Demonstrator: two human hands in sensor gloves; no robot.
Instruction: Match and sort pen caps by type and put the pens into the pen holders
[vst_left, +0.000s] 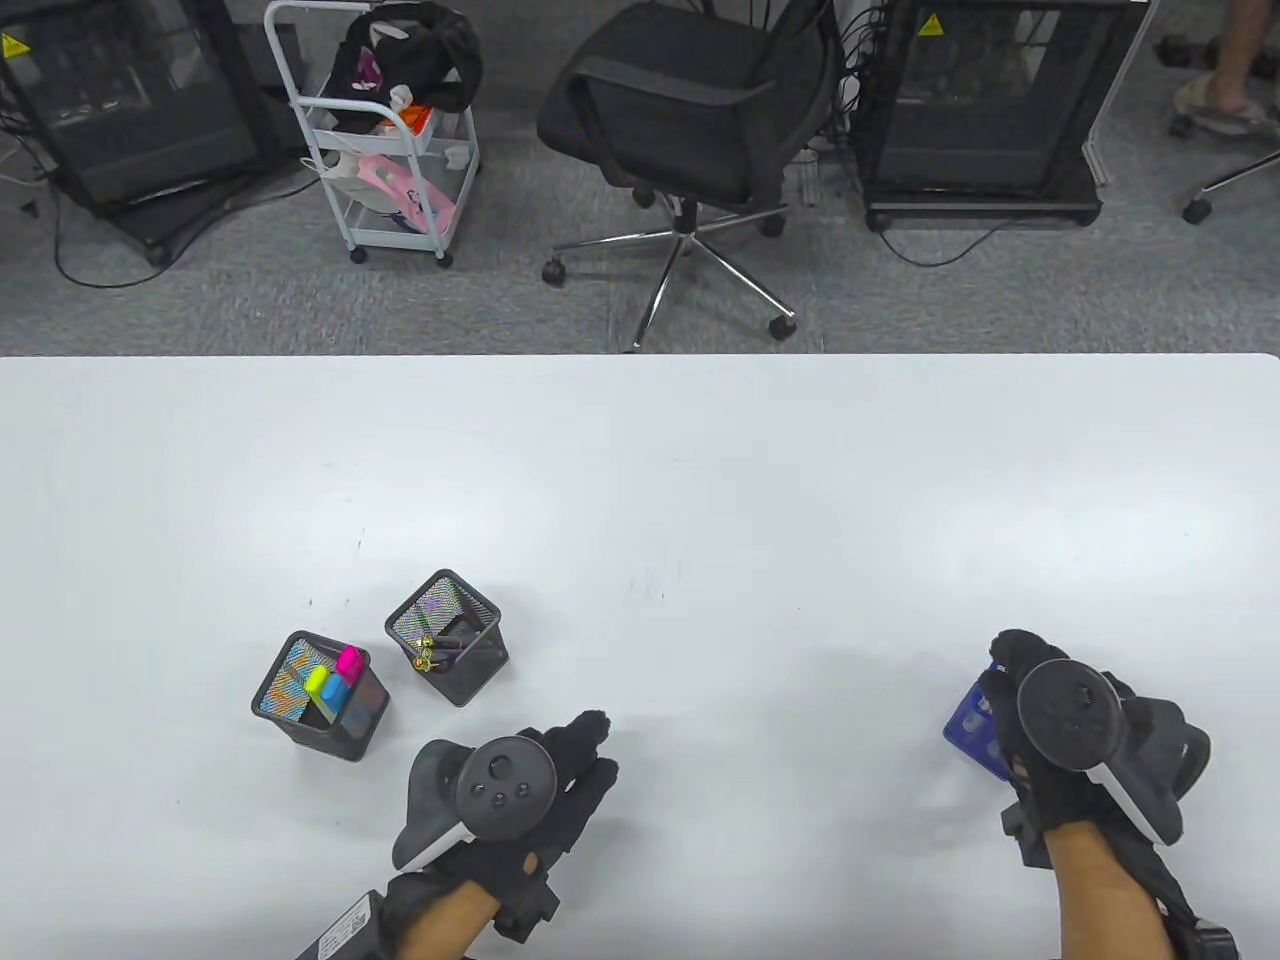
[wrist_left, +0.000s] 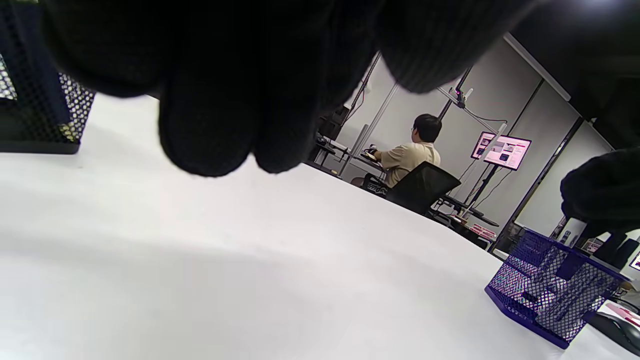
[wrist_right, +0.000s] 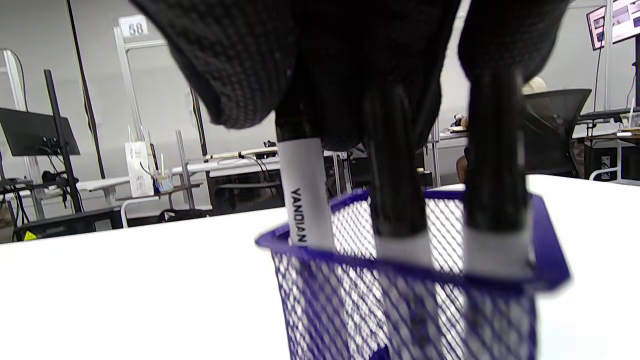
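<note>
A blue mesh pen holder (vst_left: 966, 728) stands at the right, mostly under my right hand (vst_left: 1010, 660). In the right wrist view that hand (wrist_right: 350, 75) grips the tops of three black-and-white markers (wrist_right: 306, 195) standing in the blue holder (wrist_right: 415, 280). At the left, one black mesh holder (vst_left: 300, 715) contains pink, yellow and blue highlighters (vst_left: 335, 680), and a second black holder (vst_left: 470, 670) contains dark pens (vst_left: 440, 650). My left hand (vst_left: 590, 750) lies near them with fingers straight and holds nothing.
The white table (vst_left: 700, 500) stretches far behind the holders. Beyond its far edge are an office chair (vst_left: 690, 120), a white cart (vst_left: 390, 150) and black racks. In the left wrist view, a person (wrist_left: 410, 155) sits at a distant desk.
</note>
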